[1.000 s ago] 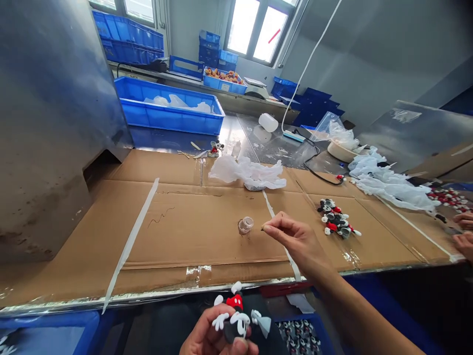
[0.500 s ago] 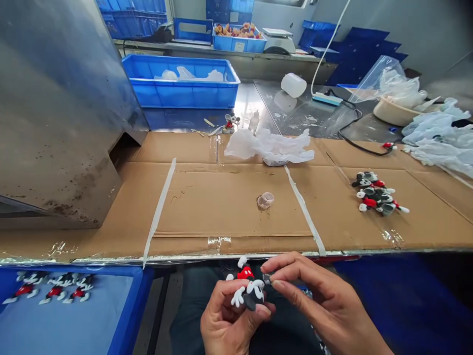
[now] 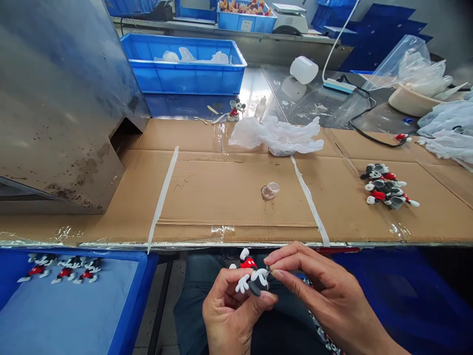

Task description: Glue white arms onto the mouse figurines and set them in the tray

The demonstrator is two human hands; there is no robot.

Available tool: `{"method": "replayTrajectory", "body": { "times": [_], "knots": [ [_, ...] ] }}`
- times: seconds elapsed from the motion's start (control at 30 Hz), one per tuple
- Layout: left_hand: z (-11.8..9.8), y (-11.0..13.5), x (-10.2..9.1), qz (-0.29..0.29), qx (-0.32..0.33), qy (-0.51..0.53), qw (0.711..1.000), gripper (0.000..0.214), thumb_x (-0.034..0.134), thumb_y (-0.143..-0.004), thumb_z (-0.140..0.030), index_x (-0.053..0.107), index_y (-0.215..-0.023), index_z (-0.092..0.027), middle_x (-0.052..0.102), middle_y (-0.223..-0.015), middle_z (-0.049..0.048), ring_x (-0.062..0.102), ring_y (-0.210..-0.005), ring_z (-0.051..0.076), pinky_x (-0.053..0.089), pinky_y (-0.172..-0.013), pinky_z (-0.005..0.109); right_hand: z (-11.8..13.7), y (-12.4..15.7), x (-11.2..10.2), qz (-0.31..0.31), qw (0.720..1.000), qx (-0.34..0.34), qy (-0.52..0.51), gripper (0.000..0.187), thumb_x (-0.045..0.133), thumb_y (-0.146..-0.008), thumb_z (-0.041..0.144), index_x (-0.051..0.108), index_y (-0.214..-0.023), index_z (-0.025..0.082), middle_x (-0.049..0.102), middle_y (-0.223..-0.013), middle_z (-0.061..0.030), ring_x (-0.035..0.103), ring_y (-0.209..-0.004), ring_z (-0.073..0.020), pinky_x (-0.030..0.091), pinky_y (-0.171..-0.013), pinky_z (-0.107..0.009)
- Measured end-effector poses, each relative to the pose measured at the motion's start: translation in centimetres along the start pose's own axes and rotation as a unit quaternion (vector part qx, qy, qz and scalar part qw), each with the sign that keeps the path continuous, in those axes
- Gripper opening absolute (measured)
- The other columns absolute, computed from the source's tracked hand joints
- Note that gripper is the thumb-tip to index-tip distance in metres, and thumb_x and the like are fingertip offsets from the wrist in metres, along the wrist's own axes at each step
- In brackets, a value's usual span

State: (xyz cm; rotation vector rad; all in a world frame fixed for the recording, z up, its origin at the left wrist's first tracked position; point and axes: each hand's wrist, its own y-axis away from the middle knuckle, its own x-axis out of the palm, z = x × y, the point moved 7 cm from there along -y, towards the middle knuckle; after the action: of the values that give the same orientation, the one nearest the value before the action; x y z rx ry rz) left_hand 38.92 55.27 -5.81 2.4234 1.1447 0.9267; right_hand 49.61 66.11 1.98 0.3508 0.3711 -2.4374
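Two of our hands work just above our lap: our left hand (image 3: pixel 229 315) grips a Mickey Mouse figure (image 3: pixel 256 281), while our right hand (image 3: pixel 321 288) pinches something too small to tell against it. Behind, a blue crate (image 3: pixel 185 85) holds plastic bags (image 3: pixel 192 56); a blue tray (image 3: pixel 144 296) holds three more figures (image 3: pixel 61 268).

A black-and-red Mickey Mouse figure (image 3: pixel 257 280) is held upside down.

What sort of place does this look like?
Probably a small factory workroom for finishing toy figures: a mouse figure being handled, more figures on a cardboard-covered bench, blue plastic crates, and a weighing scale.
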Motion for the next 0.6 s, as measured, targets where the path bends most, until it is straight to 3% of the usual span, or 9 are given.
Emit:
{"method": "replayTrajectory", "body": {
  "times": [0.33,0.6],
  "knots": [
    [-0.39,0.15,0.09,-0.001,-0.002,-0.011,1.0,0.035,0.099,-0.047,-0.031,0.075,-0.07,-0.019,0.075,-0.062,-0.0005,0.07,-0.052,0.015,0.055,-0.051,0.021,0.16,0.14,0.27,-0.004,1.0,-0.003,0.016,0.021,0.061,-0.102,0.031,0.074,-0.086,0.025,0.071,-0.089,-0.0036,0.07,-0.079,-0.0187,0.058,-0.07,-0.025],
    [-0.3,0.11,-0.09,0.001,0.001,-0.019,1.0,0.035,0.098,-0.047,-0.031,0.075,-0.07,-0.02,0.074,-0.064,-0.0009,0.068,-0.055,0.015,0.055,-0.052,0.022,0.07,0.22,0.39,-0.003,1.0,-0.012,0.02,0.016,0.062,-0.099,0.021,0.073,-0.088,0.025,0.07,-0.091,-0.0026,0.069,-0.082,-0.0167,0.057,-0.071,-0.023]
  ]
}}
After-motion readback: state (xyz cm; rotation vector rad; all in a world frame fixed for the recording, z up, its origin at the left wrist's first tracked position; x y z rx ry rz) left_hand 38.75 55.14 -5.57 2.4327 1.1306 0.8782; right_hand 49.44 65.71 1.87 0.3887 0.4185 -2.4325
